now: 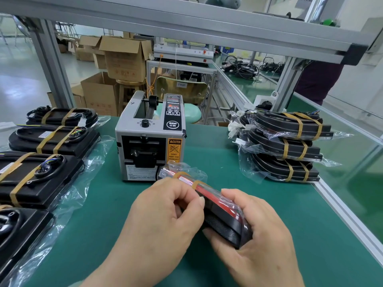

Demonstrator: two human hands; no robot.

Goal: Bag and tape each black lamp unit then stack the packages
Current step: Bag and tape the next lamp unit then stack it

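Observation:
A black lamp unit (222, 216) with a red strip, inside a clear plastic bag, stands on its edge above the green mat in front of me. My left hand (165, 214) pinches the bag's upper edge with thumb and forefinger. My right hand (255, 228) grips the unit's near end from the right. Two tan bands circle the unit near its far end. A stack of three bagged units (290, 146) rests at the right. Several black units (51, 139) with tan bands lie on open bags in a row along the left.
A grey tape dispenser (149, 139) stands at the middle of the green mat (269, 214), just beyond the held unit. An aluminium frame (186, 19) crosses overhead, with posts left and right. Cardboard boxes (122, 59) and a stool stand behind the bench.

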